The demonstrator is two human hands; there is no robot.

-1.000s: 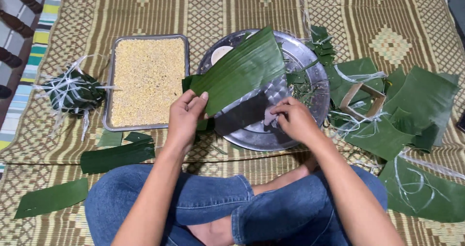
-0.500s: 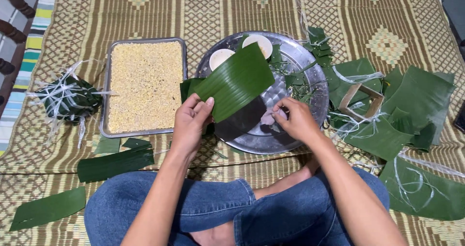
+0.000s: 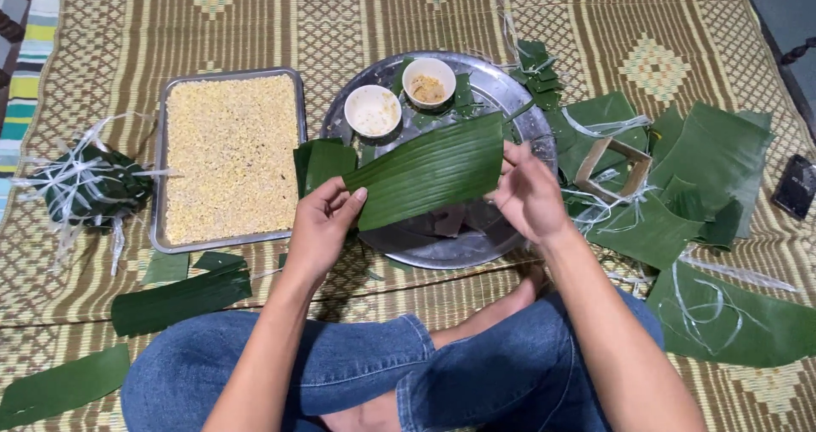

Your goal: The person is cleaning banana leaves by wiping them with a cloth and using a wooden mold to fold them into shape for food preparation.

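Left hand (image 3: 319, 228) and right hand (image 3: 529, 196) are pinching, fingers clamped, opposite ends of a banana leaf strip (image 3: 433, 170) over the round metal tray (image 3: 510, 88).

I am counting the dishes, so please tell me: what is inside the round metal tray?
Inside the round metal tray stand two small white bowls and leaf scraps. The long leaf held by both hands covers its middle.

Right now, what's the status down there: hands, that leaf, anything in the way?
Left hand and right hand each grip an end of the green leaf strip. Strip held flat above the round metal tray. Two small bowls behind it, nothing blocking.
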